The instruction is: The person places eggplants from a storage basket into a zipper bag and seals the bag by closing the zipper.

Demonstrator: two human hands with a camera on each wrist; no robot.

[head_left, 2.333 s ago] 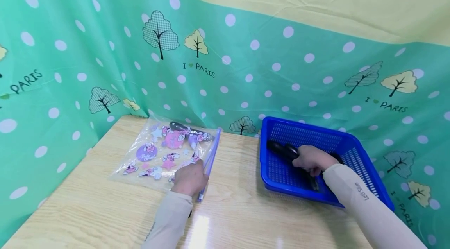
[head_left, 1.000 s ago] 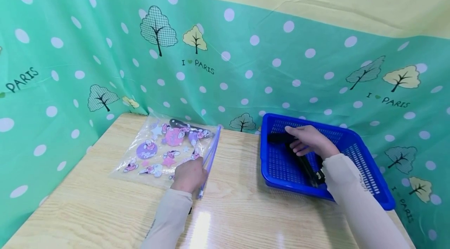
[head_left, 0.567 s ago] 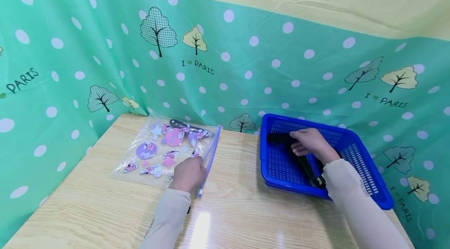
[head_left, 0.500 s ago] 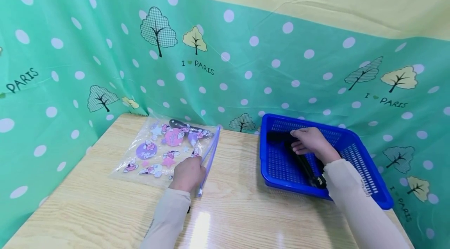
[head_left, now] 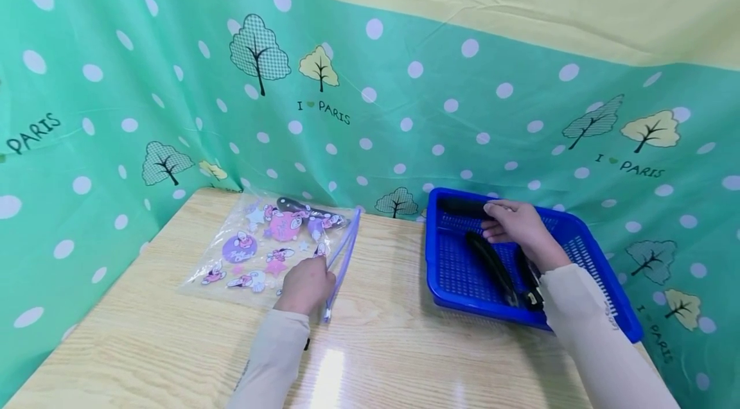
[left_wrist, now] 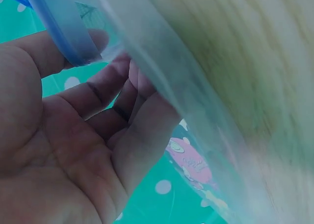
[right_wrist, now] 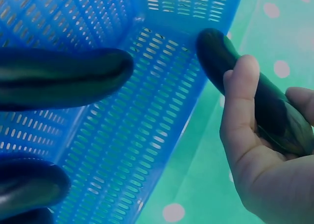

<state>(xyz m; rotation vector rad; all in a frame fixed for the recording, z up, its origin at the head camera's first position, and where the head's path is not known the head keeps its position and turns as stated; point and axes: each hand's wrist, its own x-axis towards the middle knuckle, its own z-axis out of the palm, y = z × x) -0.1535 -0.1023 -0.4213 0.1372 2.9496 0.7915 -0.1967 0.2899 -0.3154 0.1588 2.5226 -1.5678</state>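
Observation:
In the head view, my left hand [head_left: 306,284] grips the open edge of a clear zip bag [head_left: 202,264] printed with pink and purple cartoon figures. The left wrist view shows the thumb and fingers pinching the bag's film. A dark eggplant [head_left: 293,205] lies inside the bag, near its back edge. My right hand [head_left: 517,226] is over the blue basket [head_left: 432,248] and holds a dark eggplant [right_wrist: 267,104] between thumb and fingers, near the back rim. Below it in the basket lie another eggplant [head_left: 490,261] and one more [head_left: 526,274], partly hidden by the right wrist.
Bag and basket rest on a light wooden table [head_left: 381,345], basket at the right, bag at the left. Bare wood lies between them. A green dotted curtain [head_left: 347,158] hangs close behind and along both sides.
My right hand was among the eggplants; it now holds one, which has shifted up and back, uncovering the eggplant below. The left hand stays at the bag's edge, nearly still.

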